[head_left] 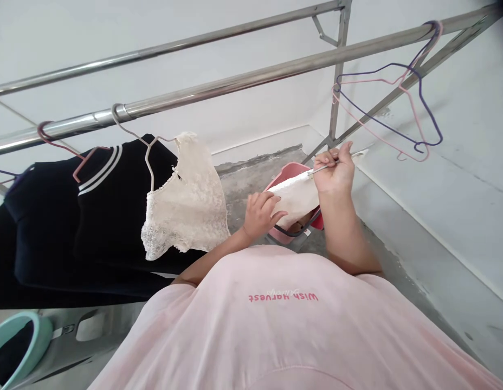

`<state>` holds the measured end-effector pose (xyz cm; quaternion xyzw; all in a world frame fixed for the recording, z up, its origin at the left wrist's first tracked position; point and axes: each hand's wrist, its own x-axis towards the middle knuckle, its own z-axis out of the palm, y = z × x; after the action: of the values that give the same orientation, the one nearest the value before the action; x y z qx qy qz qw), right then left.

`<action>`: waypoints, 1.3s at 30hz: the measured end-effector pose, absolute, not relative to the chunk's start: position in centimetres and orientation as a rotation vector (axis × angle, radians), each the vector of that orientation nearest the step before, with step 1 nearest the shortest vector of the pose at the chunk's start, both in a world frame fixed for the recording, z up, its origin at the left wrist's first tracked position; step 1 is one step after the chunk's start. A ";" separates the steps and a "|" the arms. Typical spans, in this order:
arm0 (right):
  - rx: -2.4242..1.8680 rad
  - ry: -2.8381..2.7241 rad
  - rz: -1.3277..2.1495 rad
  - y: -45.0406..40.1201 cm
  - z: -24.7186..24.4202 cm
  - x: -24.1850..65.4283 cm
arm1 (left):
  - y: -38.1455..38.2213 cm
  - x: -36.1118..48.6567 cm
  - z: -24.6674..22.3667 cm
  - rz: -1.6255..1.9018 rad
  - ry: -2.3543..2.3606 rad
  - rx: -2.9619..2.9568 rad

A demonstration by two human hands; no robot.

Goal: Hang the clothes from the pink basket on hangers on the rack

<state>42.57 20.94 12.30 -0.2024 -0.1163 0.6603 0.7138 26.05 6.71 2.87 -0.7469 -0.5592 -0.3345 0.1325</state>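
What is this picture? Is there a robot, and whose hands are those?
There's no robot, just a person using two bare hands. This one picture comes from a camera on that person's head, looking down past their pink shirt. The right hand grips what looks like a hanger; the left hand touches the white cloth on it. Below is a pink basket. A lace top and dark clothes hang from a rail.

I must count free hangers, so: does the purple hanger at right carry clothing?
No, the purple hanger hangs on the rail with no clothing on it.
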 end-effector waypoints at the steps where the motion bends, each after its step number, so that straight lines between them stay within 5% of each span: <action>1: -0.444 -0.263 1.466 20.8 12.4 42.3 | 6.9 26.3 2.4 -0.955 -1.636 -2.136; 14: -0.333 -0.495 1.281 17.4 13.9 41.3 | 8.2 26.7 -1.0 -1.194 -1.864 -1.989; 25: -0.267 -0.664 1.412 14.9 14.9 40.2 | 11.6 25.5 2.7 -1.152 -2.083 -1.788; 33: -0.423 -0.630 1.384 15.9 13.8 42.7 | 11.2 22.3 4.1 -1.704 -2.058 -1.767; 39: -0.406 -0.583 1.405 15.6 13.7 44.9 | 11.3 18.0 5.5 -1.697 -2.138 -1.661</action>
<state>44.91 15.63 13.74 -0.1828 -0.2621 0.6320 0.7060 18.00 11.32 5.49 -0.5196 -0.6690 -0.5309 -0.0266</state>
